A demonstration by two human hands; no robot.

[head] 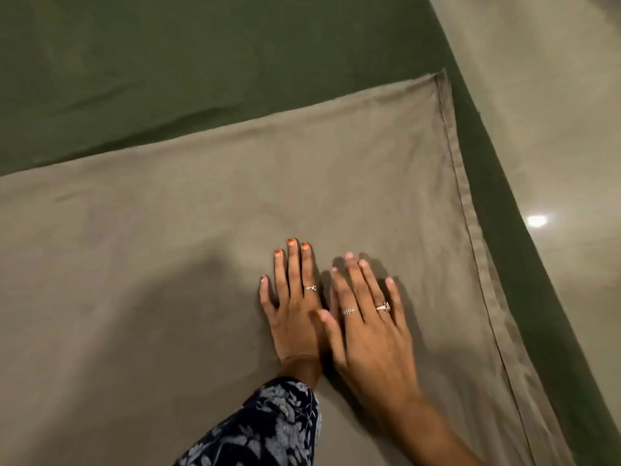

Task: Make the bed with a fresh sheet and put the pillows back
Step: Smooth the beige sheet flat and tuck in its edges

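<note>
Pressing flat on the taupe sheet, the left hand and right hand lie side by side, fingers straight, holding nothing. Its hemmed edge runs beside the right hand, along the bed's right edge, over dark green fabric. The cloth looks soft, matte, slightly creased

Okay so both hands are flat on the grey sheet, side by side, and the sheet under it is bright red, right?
Not quite: the head view shows the lower sheet is dark green, not red. Both the left hand and right hand do lie flat, side by side, on the grey sheet.
</note>
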